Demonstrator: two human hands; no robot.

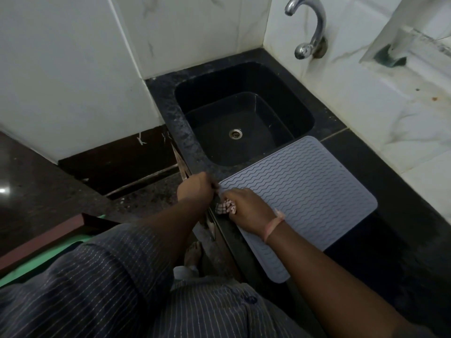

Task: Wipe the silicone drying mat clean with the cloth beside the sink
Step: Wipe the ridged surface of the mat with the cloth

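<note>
A grey silicone drying mat (305, 191) with wavy ridges lies flat on the black counter, just right of the sink. Its near-left corner sits under my hands. A small checked red-and-white cloth (225, 207) is bunched at the counter's front edge, beside that corner. My right hand (246, 208) is closed over the cloth and rests on the mat's edge; a pink band is on the wrist. My left hand (195, 189) is at the counter edge, fingers curled against the mat's corner and the cloth; what exactly it grips is hidden.
The black sink (244, 123) with a metal drain lies behind the mat. A chrome tap (310, 28) juts from the tiled wall at the right. Black counter (390, 191) surrounds the mat. A dark floor and a bare foot (192, 254) show below the counter edge.
</note>
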